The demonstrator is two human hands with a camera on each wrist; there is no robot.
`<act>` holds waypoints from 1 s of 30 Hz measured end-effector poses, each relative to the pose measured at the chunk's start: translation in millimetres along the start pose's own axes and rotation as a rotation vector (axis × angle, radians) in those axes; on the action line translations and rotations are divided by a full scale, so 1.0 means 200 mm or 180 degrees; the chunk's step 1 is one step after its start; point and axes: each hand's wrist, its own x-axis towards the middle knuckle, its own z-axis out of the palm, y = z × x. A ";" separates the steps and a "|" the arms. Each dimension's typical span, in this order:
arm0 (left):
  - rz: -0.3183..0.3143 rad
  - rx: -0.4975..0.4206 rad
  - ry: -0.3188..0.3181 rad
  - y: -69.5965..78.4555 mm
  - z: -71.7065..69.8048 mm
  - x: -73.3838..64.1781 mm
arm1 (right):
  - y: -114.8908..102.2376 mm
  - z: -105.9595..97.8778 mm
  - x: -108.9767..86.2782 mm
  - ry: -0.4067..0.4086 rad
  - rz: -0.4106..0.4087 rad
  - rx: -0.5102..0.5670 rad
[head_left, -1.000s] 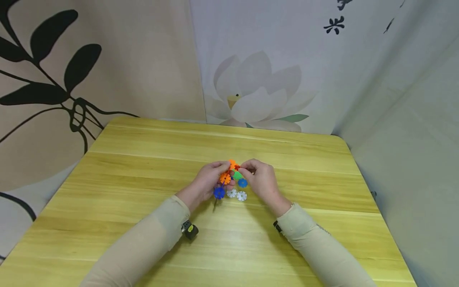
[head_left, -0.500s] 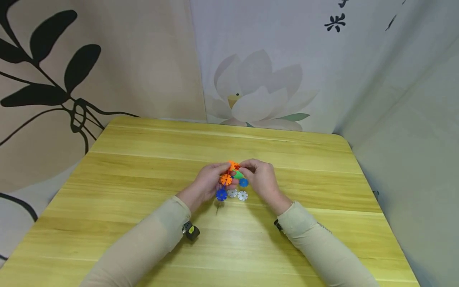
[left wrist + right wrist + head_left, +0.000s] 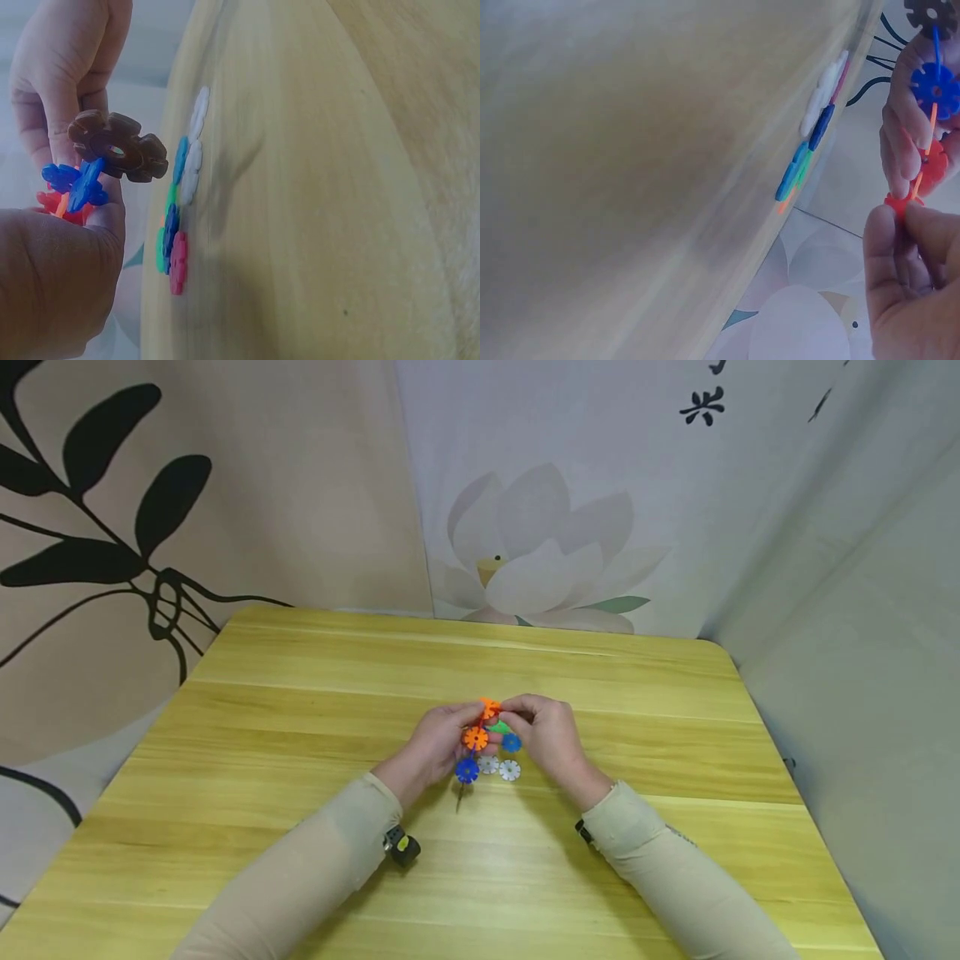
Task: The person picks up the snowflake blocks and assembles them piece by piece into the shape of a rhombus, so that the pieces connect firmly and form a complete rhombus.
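Observation:
A chain of slotted snowflake discs hangs from my left hand (image 3: pixel 435 747), which grips its upper part over the table. From the bottom up, a brown disc (image 3: pixel 120 146), a blue disc (image 3: pixel 467 770) and an orange disc (image 3: pixel 476 738) interlock, with another orange disc (image 3: pixel 490 708) at the left thumb. My right hand (image 3: pixel 547 735) pinches a red disc (image 3: pixel 904 202) between thumb and forefinger at the chain's upper end. The two hands' fingertips nearly meet there. Part of the chain is hidden behind the left fingers.
Loose discs lie on the wooden table (image 3: pixel 375 668) below the hands: two white discs (image 3: pixel 510 770), a light blue disc (image 3: pixel 512 742), a green disc (image 3: pixel 498 727), and a pink disc (image 3: pixel 178 262) among several. Printed curtains hang behind the table's far edge.
The left hand and the chain have shifted slightly right and toward the body. The red disc at the right fingertips shows less in the head view. The right hand has barely moved.

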 end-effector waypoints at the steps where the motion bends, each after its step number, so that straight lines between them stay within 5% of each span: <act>1: 0.0008 -0.0013 0.0014 0.00 0.00 0.00 | 0.00 0.00 0.00 0.0004 -0.0015 0.0001; 12: 0.0074 -0.0032 0.0185 0.00 -0.02 0.00 | 0.03 -0.02 0.01 0.0154 -0.0207 -0.0213; 30: -0.0149 0.0259 -0.0358 0.00 -0.05 -0.01 | 0.07 -0.06 0.03 -0.0036 -0.0667 -0.0428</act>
